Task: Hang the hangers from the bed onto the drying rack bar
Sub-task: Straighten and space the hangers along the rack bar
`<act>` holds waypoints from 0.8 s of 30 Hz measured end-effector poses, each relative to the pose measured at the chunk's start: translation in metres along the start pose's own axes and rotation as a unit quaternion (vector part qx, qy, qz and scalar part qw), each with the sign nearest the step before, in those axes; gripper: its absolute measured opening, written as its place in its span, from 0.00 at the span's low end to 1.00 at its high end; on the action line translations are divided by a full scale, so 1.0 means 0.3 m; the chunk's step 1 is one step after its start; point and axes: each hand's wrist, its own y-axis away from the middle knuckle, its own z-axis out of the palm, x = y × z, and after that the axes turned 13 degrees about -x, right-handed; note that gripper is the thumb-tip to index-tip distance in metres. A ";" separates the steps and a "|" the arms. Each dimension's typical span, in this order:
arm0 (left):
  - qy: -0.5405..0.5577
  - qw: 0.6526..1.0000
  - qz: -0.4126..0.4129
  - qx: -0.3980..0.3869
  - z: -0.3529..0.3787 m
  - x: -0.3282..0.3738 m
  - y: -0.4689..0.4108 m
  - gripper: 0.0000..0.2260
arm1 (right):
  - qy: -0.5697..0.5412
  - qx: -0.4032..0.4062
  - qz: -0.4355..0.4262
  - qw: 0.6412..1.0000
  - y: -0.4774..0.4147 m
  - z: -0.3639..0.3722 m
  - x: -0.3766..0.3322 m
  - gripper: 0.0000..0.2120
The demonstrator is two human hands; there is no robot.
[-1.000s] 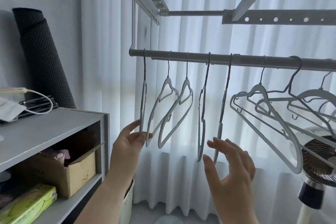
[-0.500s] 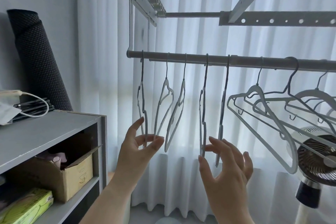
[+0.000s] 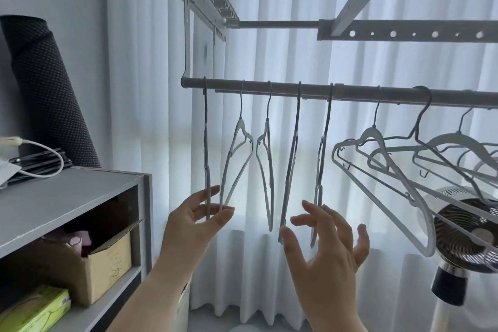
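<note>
5 thin hangers (image 3: 265,170) hang edge-on from the drying rack bar (image 3: 350,92), with wider ones at 3 o'clock near a fan (image 3: 469,232). The left hand (image 3: 194,226), at 7 o'clock of the bar's end, pinches the bottoms of the 2 leftmost hangers (thumb under). The right hand (image 3: 326,248) is spread, fingertips (image 3: 305,203) brushing the 4th and 5th.
</note>
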 end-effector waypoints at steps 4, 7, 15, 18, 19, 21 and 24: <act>0.010 1.000 0.002 0.005 -0.006 0.002 0.004 0.14 | 0.011 0.003 0.004 1.000 0.002 0.005 -0.002 0.18; 0.012 1.000 0.002 0.008 -0.005 0.004 0.006 0.14 | 0.013 0.004 0.006 1.000 0.006 0.011 -0.001 0.18; 0.014 1.000 0.020 0.011 -0.007 0.010 0.010 0.10 | 0.025 0.008 0.002 1.000 0.009 0.013 0.002 0.17; 0.023 0.999 0.034 0.017 -0.009 0.010 0.009 0.06 | 0.015 0.016 -0.007 1.000 0.009 0.012 0.009 0.16; 0.022 0.999 0.037 0.025 -0.010 0.013 0.008 0.03 | 0.008 0.022 -0.014 1.000 0.008 0.010 0.012 0.16; 0.006 0.998 0.043 0.049 -0.021 0.009 0.003 0.05 | -0.007 0.036 -0.032 0.999 0.009 0.003 0.025 0.14; -0.022 0.996 0.040 0.081 -0.046 -0.002 -0.002 0.05 | -0.054 0.049 -0.032 0.997 0.010 -0.015 0.054 0.13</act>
